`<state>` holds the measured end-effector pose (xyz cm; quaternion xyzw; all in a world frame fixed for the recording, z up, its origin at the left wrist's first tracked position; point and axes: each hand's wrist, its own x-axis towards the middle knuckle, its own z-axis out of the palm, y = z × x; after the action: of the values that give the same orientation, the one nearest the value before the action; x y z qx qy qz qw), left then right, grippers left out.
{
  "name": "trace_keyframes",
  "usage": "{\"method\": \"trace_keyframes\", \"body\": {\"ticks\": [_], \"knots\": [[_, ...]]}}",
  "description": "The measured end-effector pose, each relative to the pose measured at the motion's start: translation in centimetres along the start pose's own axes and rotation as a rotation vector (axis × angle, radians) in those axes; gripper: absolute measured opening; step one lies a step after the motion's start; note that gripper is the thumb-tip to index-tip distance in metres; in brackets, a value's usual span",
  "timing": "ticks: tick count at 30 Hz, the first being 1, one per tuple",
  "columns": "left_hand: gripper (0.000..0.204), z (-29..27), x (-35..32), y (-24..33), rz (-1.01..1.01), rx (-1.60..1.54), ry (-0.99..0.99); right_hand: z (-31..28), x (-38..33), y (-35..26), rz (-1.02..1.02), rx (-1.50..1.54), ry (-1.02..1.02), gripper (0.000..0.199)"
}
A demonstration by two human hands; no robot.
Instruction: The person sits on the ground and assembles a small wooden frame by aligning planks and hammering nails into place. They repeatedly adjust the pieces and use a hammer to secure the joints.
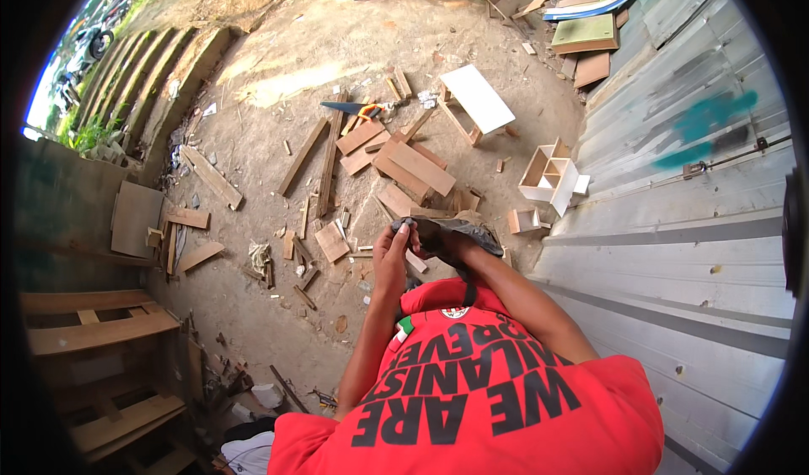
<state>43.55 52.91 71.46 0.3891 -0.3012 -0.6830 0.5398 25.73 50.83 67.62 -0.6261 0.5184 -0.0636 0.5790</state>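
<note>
Nearest the camera is the person's red T-shirt, with large black block lettering across the chest and one small round badge near the collar. Above it both bare forearms rise to a dark grey plastic bag held up before the chest. The left hand has its fingers curled and pinched shut on the bag's gathered left end. The right hand is mostly covered by the bag's crumpled plastic, so its fingers cannot be told apart, though it touches the bag from below.

Just beyond the hands, on the dirt ground, lie many scattered wood offcuts, too many and too overlapped to count. To the right, by the corrugated metal wall, stand one white compartmented box and one small open wooden box. Farther off is one small table with a white top, and beside it a handsaw with a blue blade and an orange handle. At the far top right lies one green board.
</note>
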Motion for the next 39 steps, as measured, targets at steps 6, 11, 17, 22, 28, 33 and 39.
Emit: {"method": "trace_keyframes", "body": {"ticks": [6, 11, 17, 22, 28, 33, 39], "knots": [[0.025, 2.6, 7.4, -0.4, 0.021, -0.019, 0.042, -6.4, 7.5, 5.5, -0.084, 0.168, 0.033, 0.042], [0.025, 6.2, 16.6, -2.5, 0.063, -0.043, 0.194, -17.7, 13.4, 8.5, 0.028, 0.173, 0.051, 0.038], [0.024, 14.3, 29.7, -8.1, 0.073, -0.144, 0.438, -33.1, 19.5, 13.2, 0.057, 0.046, -0.041, 0.037], [0.025, 24.7, 37.2, -7.9, 0.095, -0.095, 0.428, -47.1, 20.6, 15.2, -0.054, -0.477, -0.258, 0.040], [0.037, 27.3, 43.5, -5.3, 0.178, -0.218, 0.339, -53.7, 25.3, 16.9, -0.409, 0.071, -0.117, 0.037], [0.043, 28.2, 47.2, -2.6, 0.202, -0.200, 0.374, -55.5, 31.9, 20.7, -0.239, 0.119, -0.306, 0.037], [0.045, 24.6, 49.8, -1.1, 0.241, -0.371, 0.417, -56.5, 35.4, 13.2, -0.135, 0.214, -0.437, 0.031]]}}
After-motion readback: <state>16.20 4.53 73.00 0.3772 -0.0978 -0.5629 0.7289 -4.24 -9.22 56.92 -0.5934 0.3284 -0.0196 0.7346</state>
